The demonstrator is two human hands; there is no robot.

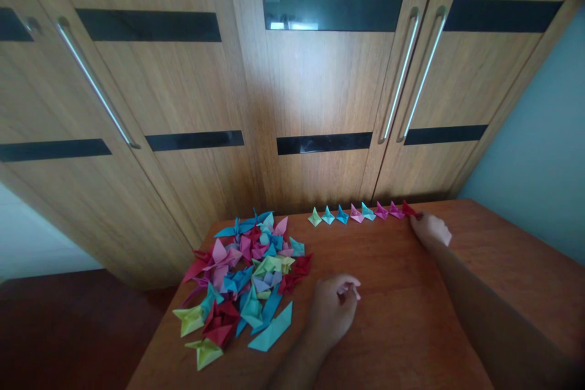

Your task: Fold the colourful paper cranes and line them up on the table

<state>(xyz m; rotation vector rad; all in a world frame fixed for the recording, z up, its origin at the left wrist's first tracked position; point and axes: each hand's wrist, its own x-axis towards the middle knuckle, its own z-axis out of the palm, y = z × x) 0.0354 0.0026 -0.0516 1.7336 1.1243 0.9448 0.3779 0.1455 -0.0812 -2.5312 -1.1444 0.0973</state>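
At the right end of a row of small origami boats, my right hand (431, 230) pinches a red paper boat (408, 209) at the table's far edge. The row runs leftward through magenta, light blue, pink and blue boats to a pale yellow boat (315, 217). My left hand (335, 309) hovers over the middle of the table, fingers curled toward the thumb, with nothing visible in them. To its left lies a heap of folded paper pieces (269, 265) in several colours. A flat turquoise paper piece (273, 329) lies nearest that hand.
The reddish-brown wooden table (393, 304) stands up against a wooden wardrobe (315, 85) with long metal handles and dark strips. A pale blue wall (539, 134) is on the right. Dark floor (68, 329) shows beyond the table's left edge.
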